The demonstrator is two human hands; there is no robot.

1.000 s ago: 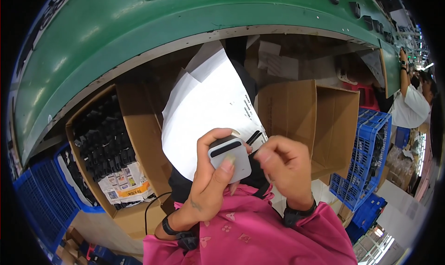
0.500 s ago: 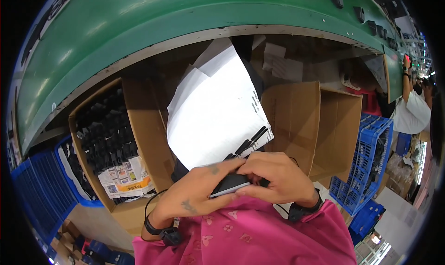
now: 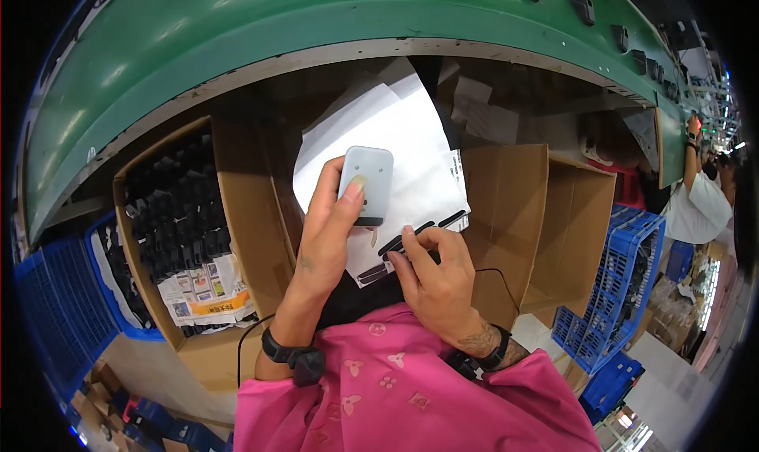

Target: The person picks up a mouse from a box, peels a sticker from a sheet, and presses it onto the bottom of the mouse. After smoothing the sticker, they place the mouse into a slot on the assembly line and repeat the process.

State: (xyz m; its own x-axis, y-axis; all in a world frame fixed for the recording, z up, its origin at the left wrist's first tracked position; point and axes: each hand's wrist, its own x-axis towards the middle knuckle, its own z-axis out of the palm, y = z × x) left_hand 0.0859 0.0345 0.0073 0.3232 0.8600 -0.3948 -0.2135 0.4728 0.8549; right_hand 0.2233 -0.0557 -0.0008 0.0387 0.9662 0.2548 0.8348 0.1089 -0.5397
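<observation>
My left hand (image 3: 322,234) holds up a light grey, rounded rectangular plastic casing (image 3: 368,171) with small holes and a black lower end. The thumb lies across its face. Below and to the right, my right hand (image 3: 437,274) has thumb and index finger closed at a thin black strip (image 3: 405,238) by the near edge of a white sheet (image 3: 417,163). Another black strip (image 3: 373,274) lies at the sheet's near corner. The sheet rests over my lap, on top of other paper; black wristbands circle both wrists.
On the left, a cardboard box (image 3: 249,215) contains rows of black parts and newspaper. An open carton (image 3: 506,215) stands at right beside a blue crate (image 3: 605,294). The green bench (image 3: 316,25) carries several black parts. Another person (image 3: 700,203) is at far right.
My hands have moved apart. The left has raised the casing over the sheet, turning its grey face into view; the right has moved to the black strips.
</observation>
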